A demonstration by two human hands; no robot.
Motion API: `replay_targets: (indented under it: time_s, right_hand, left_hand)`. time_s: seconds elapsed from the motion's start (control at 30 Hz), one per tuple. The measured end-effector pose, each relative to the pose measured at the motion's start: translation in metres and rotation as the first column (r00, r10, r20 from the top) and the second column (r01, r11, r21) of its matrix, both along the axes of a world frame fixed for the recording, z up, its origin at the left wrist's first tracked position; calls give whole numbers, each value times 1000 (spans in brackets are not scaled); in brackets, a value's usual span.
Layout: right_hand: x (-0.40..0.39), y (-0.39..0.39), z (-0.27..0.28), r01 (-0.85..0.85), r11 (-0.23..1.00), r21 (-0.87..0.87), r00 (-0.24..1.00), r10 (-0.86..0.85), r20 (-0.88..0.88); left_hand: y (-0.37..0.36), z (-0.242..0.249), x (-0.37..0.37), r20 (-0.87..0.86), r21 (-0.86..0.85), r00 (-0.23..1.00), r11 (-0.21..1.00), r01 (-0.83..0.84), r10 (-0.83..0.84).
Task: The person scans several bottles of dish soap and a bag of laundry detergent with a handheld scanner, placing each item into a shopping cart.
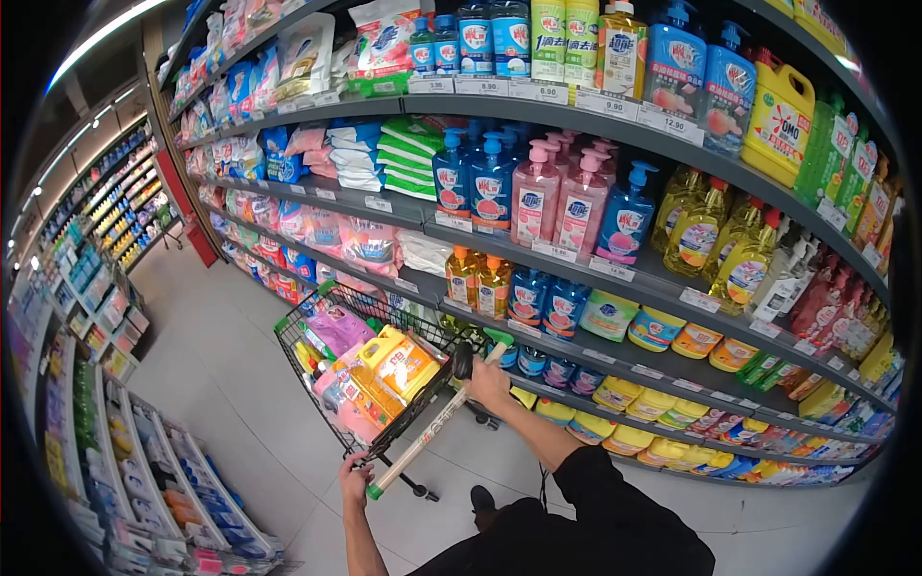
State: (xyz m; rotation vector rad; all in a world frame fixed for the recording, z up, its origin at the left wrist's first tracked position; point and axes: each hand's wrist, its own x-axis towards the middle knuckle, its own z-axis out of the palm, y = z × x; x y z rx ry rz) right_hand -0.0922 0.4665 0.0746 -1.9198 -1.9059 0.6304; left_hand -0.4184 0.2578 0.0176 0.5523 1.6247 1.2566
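A wire shopping cart (322, 408) stands before me, its handle bar (432, 427) running diagonally with green ends. My right hand (488, 381) is closed around the bar near its upper end, beside a black piece on the cart. At the lower end, my left hand (354, 480) is by the cart's corner, its fingers bent; whether they grip anything is unclear. Inside the cart lie a yellow jug (401, 363) with an orange label, a purple package (338, 331), a pink bottle (338, 396) and an orange-labelled pack (373, 392).
Shelves (615, 274) of bottles and bags curve along the right, close to the cart. Pink pump bottles (536, 197) and a yellow Omo jug (778, 120) stand on them. Another shelf unit (144, 461) is at the left. Grey floor (216, 360) runs between, with a red post (200, 245) beyond.
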Motion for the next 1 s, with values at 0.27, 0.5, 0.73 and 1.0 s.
replay_targets:
  time_s: [0.27, 0.5, 0.73, 1.0]
  right_hand:
    - [-21, 34, -26, -31, 999, 7, 995, 32, -92]
    - [-41, 60, -10, -119, 993, -19, 990, 118, -76]
    - [-58, 93, 1, -193, 967, -167, 981, 193, -14]
    - [-83, 112, 1, -219, 960, -175, 975, 223, 3]
  left_hand:
    - [21, 26, 14, -950, 85, 299, 995, -47, 95]
    - [54, 31, 54, -991, 77, -110, 997, -29, 73]
    - [70, 32, 39, -994, -35, -99, 997, -63, -41]
    - [93, 33, 10, -994, -39, -97, 992, -123, -52]
